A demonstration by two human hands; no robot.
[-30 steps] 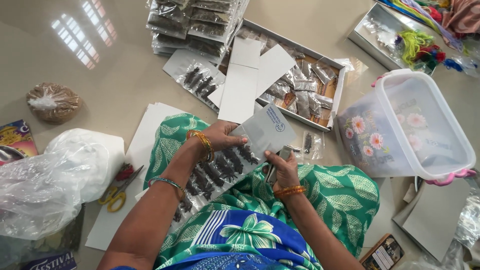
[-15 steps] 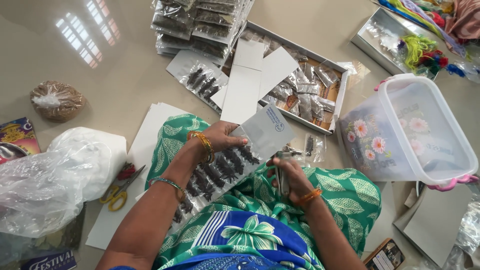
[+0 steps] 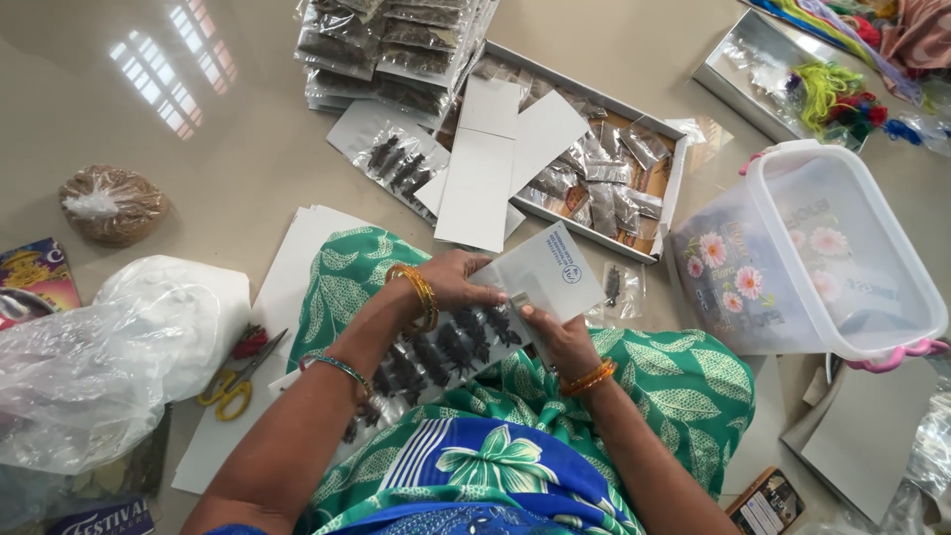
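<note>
A: Packages first. Stack of clear packets (image 3: 396,45) with dark contents at top centre; one loose clear packet (image 3: 391,159) just below it on the floor. Shallow white tray (image 3: 674,188) beyond the knees, filled with small packets, white card sheets (image 3: 495,163) lying across its left end. Translucent tub (image 3: 807,263) with pink flower print at right. Knotted brown bag (image 3: 109,203) far left; large crumpled clear bag (image 3: 109,357) below it; yellow-handled scissors (image 3: 233,381) beside that.

B: Thing in hand?

A: Long clear strip (image 3: 446,347) on white backing, rows of dark pieces inside, white card header (image 3: 550,272) with small round blue stamp. Resting on the lap, over green leaf-print cloth.

B: Orientation?

A: Long axis diagonal, lower left to upper right; header end up-right, toward the tray.

B: Hands?

A: Left hand (image 3: 461,282) curled over the strip's upper edge near the header, holding. Right hand (image 3: 560,337) pinching the lower edge at the header, fingers closed.
</note>
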